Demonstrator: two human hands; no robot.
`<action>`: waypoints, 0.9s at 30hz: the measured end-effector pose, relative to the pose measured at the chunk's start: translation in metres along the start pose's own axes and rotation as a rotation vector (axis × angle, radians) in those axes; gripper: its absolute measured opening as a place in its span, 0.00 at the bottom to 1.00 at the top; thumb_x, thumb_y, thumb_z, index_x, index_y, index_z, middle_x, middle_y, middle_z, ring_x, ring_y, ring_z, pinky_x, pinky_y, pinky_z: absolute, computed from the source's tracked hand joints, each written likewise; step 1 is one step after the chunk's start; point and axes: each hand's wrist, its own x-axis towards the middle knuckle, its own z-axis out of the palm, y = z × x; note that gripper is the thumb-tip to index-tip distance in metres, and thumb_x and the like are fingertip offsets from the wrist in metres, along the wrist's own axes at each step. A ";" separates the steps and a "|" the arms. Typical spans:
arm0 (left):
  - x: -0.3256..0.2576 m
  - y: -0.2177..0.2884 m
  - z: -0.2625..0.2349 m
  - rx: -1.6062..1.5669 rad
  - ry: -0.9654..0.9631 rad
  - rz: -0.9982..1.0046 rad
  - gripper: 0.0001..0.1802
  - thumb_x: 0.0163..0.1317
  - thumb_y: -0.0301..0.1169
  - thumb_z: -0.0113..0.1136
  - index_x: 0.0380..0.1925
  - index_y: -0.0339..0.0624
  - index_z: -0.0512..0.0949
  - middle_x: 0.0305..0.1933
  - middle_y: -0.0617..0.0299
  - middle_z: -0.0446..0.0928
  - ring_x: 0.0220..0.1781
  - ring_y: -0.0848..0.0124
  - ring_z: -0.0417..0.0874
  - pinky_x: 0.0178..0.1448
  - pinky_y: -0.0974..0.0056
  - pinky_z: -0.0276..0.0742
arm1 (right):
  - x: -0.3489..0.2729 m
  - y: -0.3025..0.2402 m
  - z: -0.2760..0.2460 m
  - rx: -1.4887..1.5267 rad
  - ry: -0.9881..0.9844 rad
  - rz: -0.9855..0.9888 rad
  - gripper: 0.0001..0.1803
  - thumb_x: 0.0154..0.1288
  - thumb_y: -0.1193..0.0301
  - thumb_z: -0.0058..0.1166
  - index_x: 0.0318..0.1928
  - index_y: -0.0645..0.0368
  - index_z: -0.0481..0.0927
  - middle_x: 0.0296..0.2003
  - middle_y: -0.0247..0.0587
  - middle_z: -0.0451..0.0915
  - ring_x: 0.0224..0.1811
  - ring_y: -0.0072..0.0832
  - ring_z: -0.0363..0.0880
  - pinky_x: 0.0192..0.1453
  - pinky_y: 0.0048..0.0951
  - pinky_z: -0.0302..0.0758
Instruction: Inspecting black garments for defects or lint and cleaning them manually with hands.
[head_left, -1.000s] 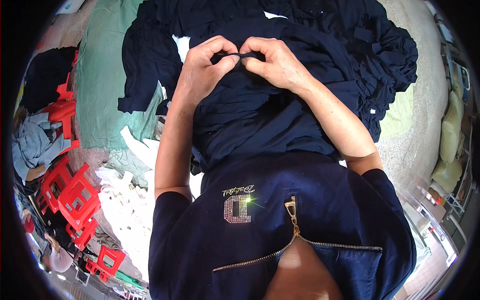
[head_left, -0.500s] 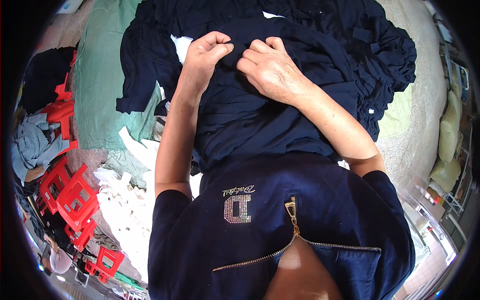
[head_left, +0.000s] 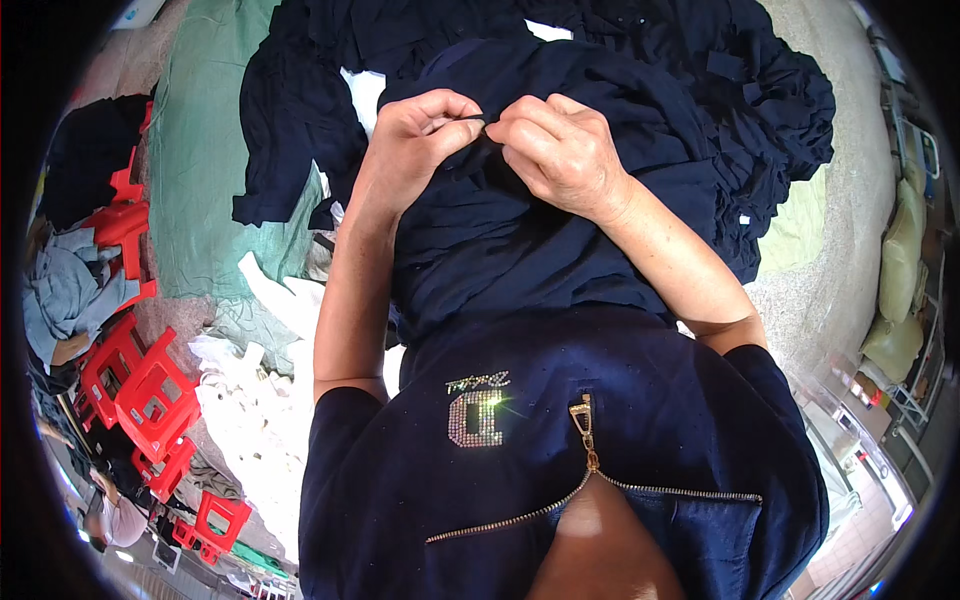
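Dark navy cloth [head_left: 540,245] lies in a wide, wrinkled heap in front of me and reaches down over my lap. My left hand [head_left: 420,135] pinches a thin dark edge of this cloth between thumb and forefinger. Close beside it, my right hand [head_left: 565,155] is closed with its fingertips pinched together, almost touching the left thumb. Whatever is between the right fingertips is too small to make out. Both hands are above the upper middle of the heap.
Green sheeting [head_left: 200,150] covers the floor at the left. Below it lies a pile of white cloth [head_left: 250,420]. Red plastic stools [head_left: 155,395] stand at the far left, with grey-blue cloth [head_left: 75,290] above them. Pale green stuffed bags [head_left: 900,250] are at the right edge.
My left hand has moved slightly right and nearer to me. The right hand has come down and turned, and the fingertips of both hands are now almost together.
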 end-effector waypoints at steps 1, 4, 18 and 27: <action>0.000 -0.001 -0.001 -0.011 0.002 -0.009 0.06 0.64 0.20 0.63 0.41 0.34 0.84 0.33 0.72 0.80 0.33 0.87 0.74 0.36 0.78 0.69 | 0.001 0.000 -0.001 0.000 -0.013 -0.002 0.07 0.56 0.78 0.64 0.33 0.55 0.79 0.28 0.31 0.74 0.20 0.25 0.70 0.28 0.24 0.69; -0.002 0.000 0.000 0.016 0.012 -0.041 0.07 0.64 0.21 0.64 0.42 0.33 0.84 0.34 0.71 0.81 0.35 0.86 0.76 0.39 0.77 0.71 | -0.003 0.000 0.003 0.005 -0.014 0.004 0.07 0.56 0.78 0.64 0.33 0.55 0.79 0.29 0.31 0.74 0.20 0.25 0.70 0.26 0.25 0.69; -0.004 0.003 0.012 0.302 0.038 0.210 0.11 0.59 0.24 0.70 0.40 0.32 0.82 0.38 0.61 0.82 0.42 0.73 0.83 0.49 0.68 0.78 | -0.003 -0.006 0.004 0.393 -0.103 0.517 0.13 0.57 0.81 0.61 0.42 0.59 0.76 0.36 0.41 0.80 0.35 0.34 0.82 0.38 0.32 0.81; -0.007 0.012 0.019 0.575 0.038 0.231 0.11 0.60 0.21 0.68 0.42 0.32 0.81 0.41 0.58 0.81 0.42 0.67 0.85 0.50 0.67 0.78 | -0.011 0.004 0.005 0.637 -0.129 0.670 0.10 0.55 0.83 0.60 0.36 0.62 0.74 0.30 0.37 0.78 0.31 0.27 0.78 0.38 0.27 0.77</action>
